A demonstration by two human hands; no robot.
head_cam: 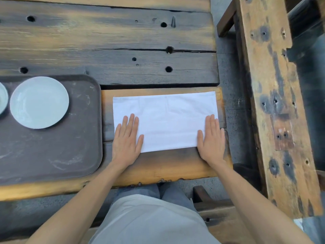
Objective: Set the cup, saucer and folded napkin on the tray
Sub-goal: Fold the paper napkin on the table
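Note:
A white napkin [165,118], folded into a long rectangle, lies flat on the wooden table to the right of the tray. My left hand [127,140] presses flat on its near left corner with straight fingers. My right hand [212,138] presses flat on its near right corner in the same way. A dark brown tray [52,155] sits at the left. On it rests a pale saucer [39,102]. Another pale round piece [2,101] is cut off by the left edge of the frame; I cannot tell whether it is the cup.
The rough plank table [105,41] has knot holes and cracks. Its right edge runs just beside the napkin. A weathered wooden bench [274,103] stands to the right across a gap of grey floor. My legs are at the table's near edge.

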